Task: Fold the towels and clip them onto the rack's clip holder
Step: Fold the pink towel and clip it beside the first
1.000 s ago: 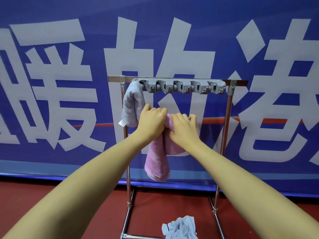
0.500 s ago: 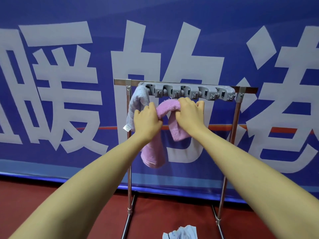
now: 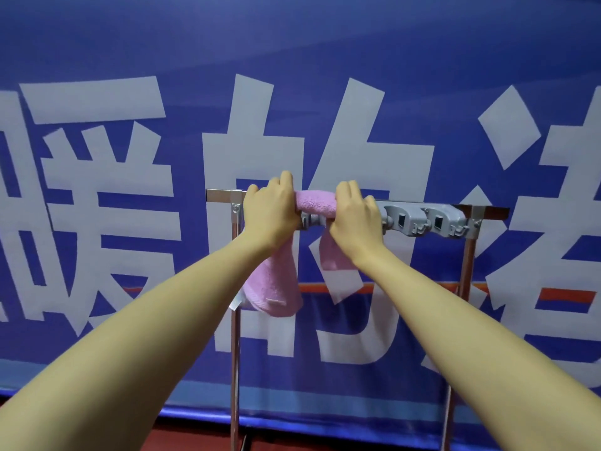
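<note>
Blue banner (image 3: 325, 60) with large white characters is filling the whole background, a red stripe running across its lower part. Dark red floor (image 3: 195, 441) is showing only as a thin strip at the bottom edge.

Silver metal rack (image 3: 234, 336) is standing in front of the banner: two uprights, one flat top bar across them. Grey plastic clip holder (image 3: 426, 221) is sitting just under the top bar; two clip units are fully showing right of the hands, the rest is hiding behind the hands and towel.

Both bare forearms are reaching up from the lower corners and meeting at the left half of the top bar.

Pink terry towel (image 3: 276, 288), folded into a thick band, is draping over the bar/clip holder level. Its middle section is bunching between the two hands at bar height; the longer end is hanging down below the left wrist, the shorter end below the right wrist. A small white tag is showing near the bottom hem of the longer end. Can't tell whether any clip is actually biting the towel, as the hands are covering that spot.

Left hand (image 3: 271, 213) is clenching the towel, fingers (image 3: 286, 180) curling over the top of it. Right hand (image 3: 354, 219) is doing the same on the other side, fingers wrapping the towel against the clip holder.
</note>
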`<action>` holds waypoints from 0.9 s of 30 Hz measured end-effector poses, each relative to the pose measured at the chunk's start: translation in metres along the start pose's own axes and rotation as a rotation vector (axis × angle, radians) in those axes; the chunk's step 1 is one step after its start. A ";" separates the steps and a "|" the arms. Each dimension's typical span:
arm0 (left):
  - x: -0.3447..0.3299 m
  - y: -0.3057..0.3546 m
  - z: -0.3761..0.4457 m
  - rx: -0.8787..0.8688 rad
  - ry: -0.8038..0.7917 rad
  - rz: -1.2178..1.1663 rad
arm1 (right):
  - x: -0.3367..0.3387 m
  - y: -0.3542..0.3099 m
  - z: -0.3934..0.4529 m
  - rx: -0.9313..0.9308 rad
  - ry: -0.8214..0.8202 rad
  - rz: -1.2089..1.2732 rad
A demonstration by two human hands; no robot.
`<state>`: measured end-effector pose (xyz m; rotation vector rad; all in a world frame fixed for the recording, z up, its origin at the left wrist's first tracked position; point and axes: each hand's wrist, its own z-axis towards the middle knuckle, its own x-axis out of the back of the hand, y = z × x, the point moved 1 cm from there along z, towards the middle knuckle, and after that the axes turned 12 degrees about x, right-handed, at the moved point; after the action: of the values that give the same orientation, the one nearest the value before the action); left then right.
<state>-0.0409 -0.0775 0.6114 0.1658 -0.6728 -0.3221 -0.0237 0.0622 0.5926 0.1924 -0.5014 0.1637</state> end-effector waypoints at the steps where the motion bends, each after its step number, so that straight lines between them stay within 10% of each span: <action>1: -0.005 -0.002 0.006 0.009 0.017 0.001 | -0.006 0.002 0.005 -0.013 0.016 -0.001; 27: -0.064 -0.027 -0.001 -0.077 -0.093 -0.086 | -0.072 -0.008 -0.004 0.105 -0.031 0.085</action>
<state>-0.0940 -0.0809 0.5660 0.1070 -0.7455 -0.4402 -0.0822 0.0473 0.5531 0.2765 -0.5326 0.2703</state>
